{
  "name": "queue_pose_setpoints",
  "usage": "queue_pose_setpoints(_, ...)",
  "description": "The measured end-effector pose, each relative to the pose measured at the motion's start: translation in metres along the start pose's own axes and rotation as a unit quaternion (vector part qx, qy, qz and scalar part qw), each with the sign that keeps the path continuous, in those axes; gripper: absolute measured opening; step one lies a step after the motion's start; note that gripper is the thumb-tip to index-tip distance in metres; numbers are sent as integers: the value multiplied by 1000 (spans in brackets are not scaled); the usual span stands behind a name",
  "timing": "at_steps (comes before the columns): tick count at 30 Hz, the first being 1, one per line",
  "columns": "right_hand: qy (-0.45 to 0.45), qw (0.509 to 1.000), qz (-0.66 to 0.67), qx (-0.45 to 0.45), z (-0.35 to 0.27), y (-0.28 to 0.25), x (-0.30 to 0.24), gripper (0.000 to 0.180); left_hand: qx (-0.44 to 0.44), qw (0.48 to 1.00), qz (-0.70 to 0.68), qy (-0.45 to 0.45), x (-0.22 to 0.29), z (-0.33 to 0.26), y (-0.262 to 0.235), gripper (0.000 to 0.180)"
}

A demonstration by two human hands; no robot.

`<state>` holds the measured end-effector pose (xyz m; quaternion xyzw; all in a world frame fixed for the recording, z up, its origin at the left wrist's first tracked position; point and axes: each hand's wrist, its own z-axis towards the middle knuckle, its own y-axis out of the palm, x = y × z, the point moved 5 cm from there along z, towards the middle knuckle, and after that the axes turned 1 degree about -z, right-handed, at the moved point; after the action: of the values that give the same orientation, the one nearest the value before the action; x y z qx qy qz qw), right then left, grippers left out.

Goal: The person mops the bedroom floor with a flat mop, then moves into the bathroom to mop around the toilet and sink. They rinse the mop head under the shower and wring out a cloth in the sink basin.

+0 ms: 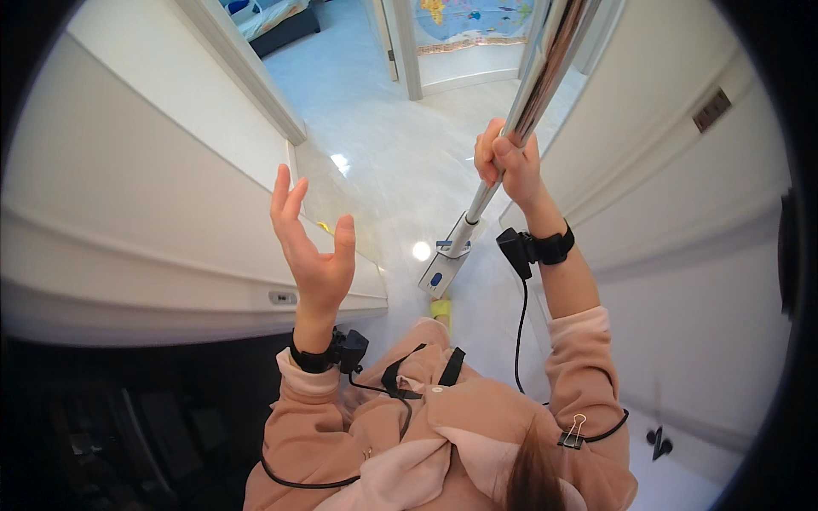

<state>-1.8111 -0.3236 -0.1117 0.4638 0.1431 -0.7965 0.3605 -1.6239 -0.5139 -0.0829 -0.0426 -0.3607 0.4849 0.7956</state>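
My right hand [514, 166] is wrapped around the shiny metal pole [487, 198] of a flat mop, gripping it partway along its length. The pole slants from the top of the view down to a flat white and grey mop head [439, 271] with a blue oval button, low over the pale floor near my foot; I cannot tell whether it touches the floor. My left hand [317, 260] is raised near the left wall, fingers and thumb apart, holding nothing. Both wrists wear black straps with small devices and cables.
White walls close in on both sides, with a wall outlet [711, 111] at right and a switch plate [283, 298] at left. Ahead, glossy floor [375, 145] leads to doorways, a bed [285, 30] and a colourful wall map [473, 21]. Lower left is dark.
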Motion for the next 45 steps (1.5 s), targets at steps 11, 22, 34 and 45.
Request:
queue_pose_setpoints(11, 22, 999, 2, 30, 356, -78, 183, 28, -89, 985, -89, -114, -283, 245, 164, 51)
queue_pose_setpoints(22, 57, 997, 3, 57, 750, -184, 415, 30, -210, 934, -224, -180, -581, 534, 426, 52)
queue_pose_setpoints(34, 89, 932, -234, 261, 836, -367, 484, 20, -327, 857, -393, -62, -637, 671, 712, 39)
queue_pose_setpoints(45, 127, 742, -366, 548, 714, -556, 480, 34, -367, 806, -463, -23, -672, 778, 925, 25)
